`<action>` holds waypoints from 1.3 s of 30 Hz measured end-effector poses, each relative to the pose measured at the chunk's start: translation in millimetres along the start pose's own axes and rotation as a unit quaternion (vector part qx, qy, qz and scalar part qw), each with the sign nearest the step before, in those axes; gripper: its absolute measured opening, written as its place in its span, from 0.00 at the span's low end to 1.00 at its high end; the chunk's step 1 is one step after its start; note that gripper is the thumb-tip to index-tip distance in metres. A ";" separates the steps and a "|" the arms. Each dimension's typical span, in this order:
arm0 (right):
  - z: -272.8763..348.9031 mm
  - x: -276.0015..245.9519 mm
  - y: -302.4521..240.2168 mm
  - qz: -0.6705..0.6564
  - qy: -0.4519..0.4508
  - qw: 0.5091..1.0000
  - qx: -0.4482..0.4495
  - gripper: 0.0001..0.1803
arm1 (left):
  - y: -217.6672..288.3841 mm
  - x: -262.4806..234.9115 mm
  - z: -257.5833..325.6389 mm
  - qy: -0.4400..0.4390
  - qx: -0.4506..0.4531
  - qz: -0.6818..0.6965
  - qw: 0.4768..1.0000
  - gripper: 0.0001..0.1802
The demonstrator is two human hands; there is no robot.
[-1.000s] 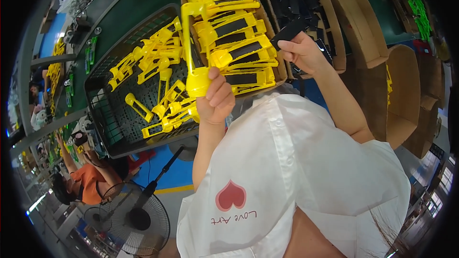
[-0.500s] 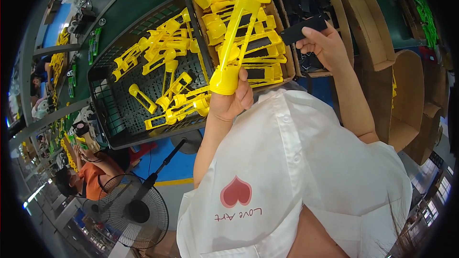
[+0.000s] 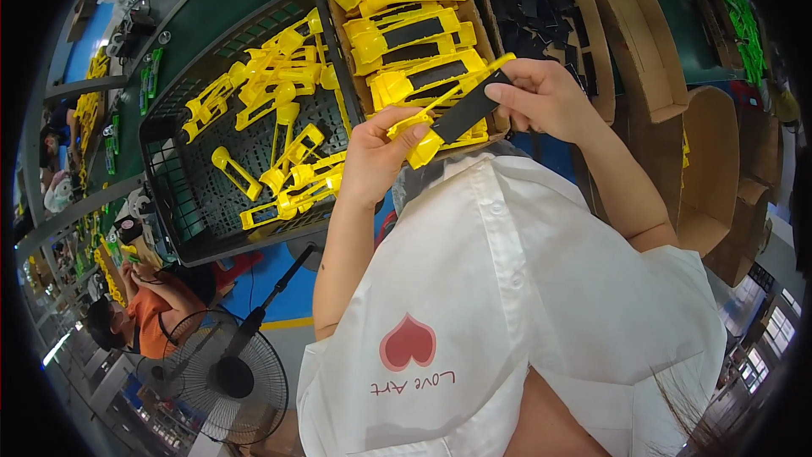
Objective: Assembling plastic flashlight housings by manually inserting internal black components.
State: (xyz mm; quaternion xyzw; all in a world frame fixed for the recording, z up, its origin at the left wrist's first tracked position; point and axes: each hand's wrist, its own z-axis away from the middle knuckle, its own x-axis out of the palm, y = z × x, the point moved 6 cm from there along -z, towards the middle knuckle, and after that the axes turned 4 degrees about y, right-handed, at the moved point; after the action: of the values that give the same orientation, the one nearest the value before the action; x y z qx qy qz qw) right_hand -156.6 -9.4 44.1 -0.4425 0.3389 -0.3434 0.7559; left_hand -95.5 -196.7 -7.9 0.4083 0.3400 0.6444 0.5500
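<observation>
My left hand (image 3: 379, 152) is closed around the wide end of a yellow plastic frame (image 3: 425, 149), which tilts up to the right in front of my chest. Between thumb and fingers my right hand (image 3: 541, 101) pinches a flat black strip (image 3: 467, 110). The strip lies along the frame's long opening; whether it sits inside cannot be made out. Just beyond my hands a cardboard box (image 3: 337, 30) holds stacked yellow frames with black strips in them. Right of it, another cardboard box (image 3: 602, 76) holds many loose black strips (image 3: 529, 0).
A black plastic crate (image 3: 173, 195) with loose yellow frames (image 3: 279, 89) stands at the left. Further right are an open cardboard box (image 3: 630, 30) and a larger carton (image 3: 715, 169). A fan (image 3: 233, 377) stands lower left, near a person in orange (image 3: 152, 322).
My left hand has tipped the yellow frame from upright to slanting right. My right hand has brought the black strip leftward and down from the strip box onto the frame.
</observation>
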 end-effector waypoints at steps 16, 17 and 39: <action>-0.5 11.0 10.6 0.053 0.076 0.996 -0.005 0.13 | -1.2 -6.7 0.3 0.008 -0.042 0.062 0.997 0.12; -0.9 12.7 10.9 0.054 0.077 0.996 -0.004 0.13 | -2.0 -7.3 -0.8 0.006 -0.042 0.063 0.997 0.12; -19.7 14.1 26.8 0.256 0.096 0.960 0.051 0.19 | -19.2 -10.1 -19.2 0.036 -0.031 0.036 0.998 0.10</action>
State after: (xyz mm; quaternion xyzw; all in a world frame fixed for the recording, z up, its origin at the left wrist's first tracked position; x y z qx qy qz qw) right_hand -159.3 -19.5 9.6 -0.2667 0.4943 -0.1958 0.8038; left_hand -103.8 -203.3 -34.8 0.3799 0.3245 0.6883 0.5260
